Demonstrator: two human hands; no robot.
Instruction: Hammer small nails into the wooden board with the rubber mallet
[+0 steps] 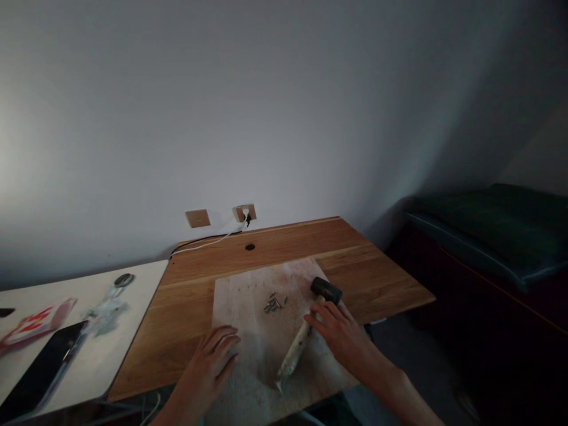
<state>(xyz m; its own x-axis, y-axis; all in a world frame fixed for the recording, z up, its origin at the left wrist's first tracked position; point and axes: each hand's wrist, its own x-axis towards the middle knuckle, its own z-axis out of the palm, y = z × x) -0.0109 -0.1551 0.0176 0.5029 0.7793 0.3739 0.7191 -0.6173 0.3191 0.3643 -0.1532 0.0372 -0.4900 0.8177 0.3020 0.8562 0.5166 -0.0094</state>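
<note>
A hammer (295, 351) with a black head and a pale, worn handle lies slantwise on a wooden board, head toward the back right. My right hand (337, 331) has its fingers curled over the handle just below the head. At the board's left edge rests my left hand (212, 361), empty, its fingers apart and slightly bent. Between the hands and a little farther back, several small metal pieces (273, 305) lie in a loose pile; their exact kind is too small to tell. The light wooden board (252, 346) lies under all of these.
The board sits on a brown wooden table (186, 319). To the left, a white table (110, 349) holds a dark phone-like device (44, 367), a red-and-white packet (39, 322) and clear plastic (106, 310). Cables run to a wall socket (245, 213). Dark green bedding (497, 225) is at right.
</note>
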